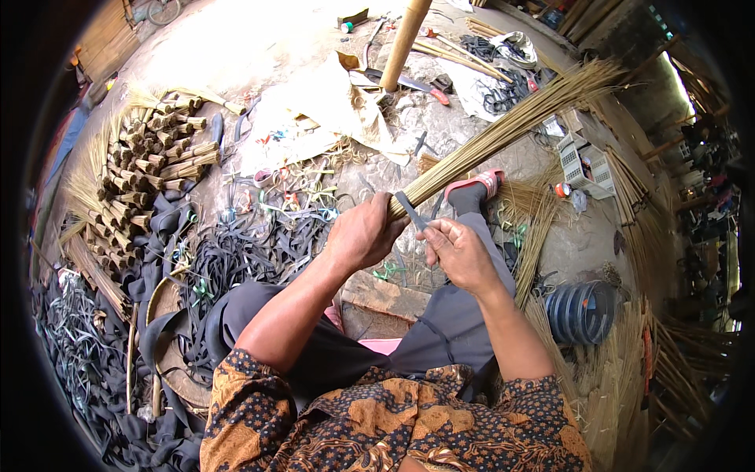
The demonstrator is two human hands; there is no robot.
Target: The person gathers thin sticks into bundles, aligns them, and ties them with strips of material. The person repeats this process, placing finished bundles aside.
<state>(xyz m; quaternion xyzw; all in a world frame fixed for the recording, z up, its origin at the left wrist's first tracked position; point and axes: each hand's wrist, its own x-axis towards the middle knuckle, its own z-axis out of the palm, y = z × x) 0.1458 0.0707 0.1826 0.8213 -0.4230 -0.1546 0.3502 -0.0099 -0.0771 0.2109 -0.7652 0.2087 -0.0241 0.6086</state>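
Well, straw bundle (pixel 503 134), butt mostly hidden by left hand (pixel 363 234); tips perhaps indistinct.

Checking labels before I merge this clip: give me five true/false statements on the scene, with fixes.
1. The left grip holds a straw bundle. True.
2. The right grip is open and empty. False: the right grip pinches a dark strip that crosses the straw bundle.
3. More bundles are piled on the person's left. True.
4. The blue jug is on the person's left. False: the blue jug is on the right.
5. A red-handled knife lies on the ground ahead. True.
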